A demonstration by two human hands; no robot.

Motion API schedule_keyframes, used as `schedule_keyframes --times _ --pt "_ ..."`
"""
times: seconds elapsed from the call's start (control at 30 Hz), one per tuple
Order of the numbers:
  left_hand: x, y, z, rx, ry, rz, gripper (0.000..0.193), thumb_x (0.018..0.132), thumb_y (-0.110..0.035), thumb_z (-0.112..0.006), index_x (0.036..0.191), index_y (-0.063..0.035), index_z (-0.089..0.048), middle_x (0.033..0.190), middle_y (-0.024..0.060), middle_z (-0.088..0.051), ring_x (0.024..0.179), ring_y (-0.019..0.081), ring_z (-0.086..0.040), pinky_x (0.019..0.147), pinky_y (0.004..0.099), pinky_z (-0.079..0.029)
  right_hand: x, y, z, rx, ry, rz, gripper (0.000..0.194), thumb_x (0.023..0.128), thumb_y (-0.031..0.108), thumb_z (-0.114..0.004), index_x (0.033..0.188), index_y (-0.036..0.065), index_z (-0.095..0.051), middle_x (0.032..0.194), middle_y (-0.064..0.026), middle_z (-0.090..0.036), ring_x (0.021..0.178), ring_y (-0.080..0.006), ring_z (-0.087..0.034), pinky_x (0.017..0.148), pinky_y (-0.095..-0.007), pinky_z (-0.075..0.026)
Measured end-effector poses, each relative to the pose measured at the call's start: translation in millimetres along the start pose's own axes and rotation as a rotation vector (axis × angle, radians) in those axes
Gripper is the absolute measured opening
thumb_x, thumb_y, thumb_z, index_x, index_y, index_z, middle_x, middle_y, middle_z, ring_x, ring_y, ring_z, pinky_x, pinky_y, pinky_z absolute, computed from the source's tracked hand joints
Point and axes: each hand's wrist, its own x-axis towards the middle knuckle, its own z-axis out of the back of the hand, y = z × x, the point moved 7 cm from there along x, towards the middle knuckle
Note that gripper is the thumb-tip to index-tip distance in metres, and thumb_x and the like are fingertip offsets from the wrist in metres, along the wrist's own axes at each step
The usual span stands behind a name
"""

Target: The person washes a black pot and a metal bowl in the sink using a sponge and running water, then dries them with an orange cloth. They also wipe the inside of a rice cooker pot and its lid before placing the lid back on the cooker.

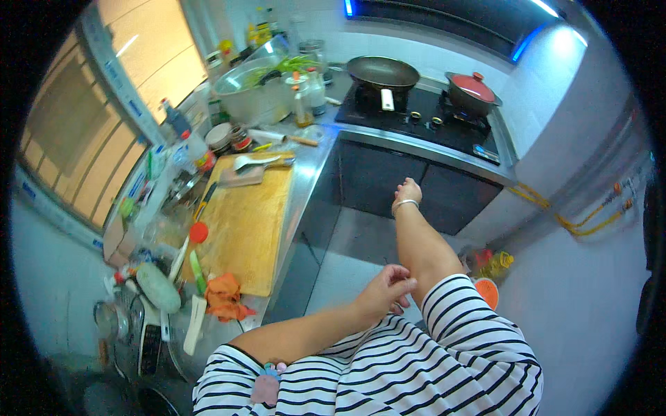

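Observation:
My right hand [408, 191], with a silver bangle [406, 203] at its wrist, reaches forward in front of the dark cabinet doors [382, 169] below the stove. Its fingers look curled; whether anything lies inside them is hidden. My left hand [386, 289] is beside my right elbow, fingers bent and thumb apart, with nothing seen in it. Ahead, a black frying pan [384, 72] sits on the left burner of the black gas stove [411, 117]. A dark pot with a red lid [472, 87] stands on the right burner.
On the left counter lie a wooden cutting board [244, 223] with a cleaver [244, 177], an orange cloth [226, 296] and a winter melon [157, 287]. Beyond them is a large basin [250, 96] with greens. Yellow gas hoses [567, 222] run along the right wall.

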Motion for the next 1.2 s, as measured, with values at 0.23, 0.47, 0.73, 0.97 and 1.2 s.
schedule_keyframes --times 0.23,0.47,0.73,0.97,1.2 --pt "89.5 -46.1 19.3 0.138 0.06 -0.09 0.047 0.086 -0.031 -0.057 0.121 -0.0038 -0.039 0.112 0.0079 -0.051 0.099 0.0172 -0.051 0.08 0.0327 -0.045 70.8 33.0 26.7 0.018 -0.197 0.114 0.006 0.082 0.017 -0.053 0.081 0.011 -0.055 0.069 0.0006 -0.051 0.056 -0.0105 -0.05 0.044 -0.0242 -0.039" --pt "121.0 -84.7 54.5 0.131 0.322 -0.048 0.037 0.085 -0.03 -0.06 0.108 -0.004 -0.047 0.092 0.006 -0.055 0.08 0.0125 -0.053 0.066 0.0254 -0.046 102.4 52.6 -6.7 -0.015 -0.254 0.151 0.013 0.079 0.014 -0.054 0.069 0.007 -0.053 0.059 -0.0027 -0.049 0.045 -0.014 -0.046 0.04 -0.0284 -0.035" --pt "219.8 -124.3 106.9 -0.05 0.279 0.155 0.045 0.084 -0.038 -0.058 0.113 -0.0066 -0.044 0.104 0.0071 -0.052 0.092 0.0176 -0.052 0.08 0.0306 -0.044 197.7 2.2 -86.2 -0.228 -0.125 0.137 0.011 0.082 0.019 -0.053 0.08 0.009 -0.058 0.07 0.0 -0.056 0.054 -0.0101 -0.052 0.046 -0.0229 -0.04" --pt "327.3 -145.8 148.3 0.062 0.033 0.109 0.047 0.086 -0.041 -0.054 0.118 -0.0087 -0.045 0.111 0.0078 -0.053 0.091 0.0192 -0.054 0.078 0.0349 -0.046 291.2 -88.5 -154.2 -0.554 0.285 -0.401 0.022 0.085 0.023 -0.051 0.066 0.013 -0.051 0.05 0.001 -0.042 0.039 -0.0131 -0.039 0.037 -0.0258 -0.032" --pt "345.1 -135.1 169.3 -0.524 -0.146 0.183 0.039 0.086 -0.039 -0.053 0.105 -0.0049 -0.055 0.097 0.0107 -0.058 0.077 0.0218 -0.058 0.068 0.0331 -0.048 267.8 -230.4 -217.6 -1.424 1.398 -0.135 0.011 0.083 0.021 -0.055 0.081 0.011 -0.057 0.068 -0.0041 -0.057 0.056 -0.0191 -0.052 0.052 -0.0305 -0.045"
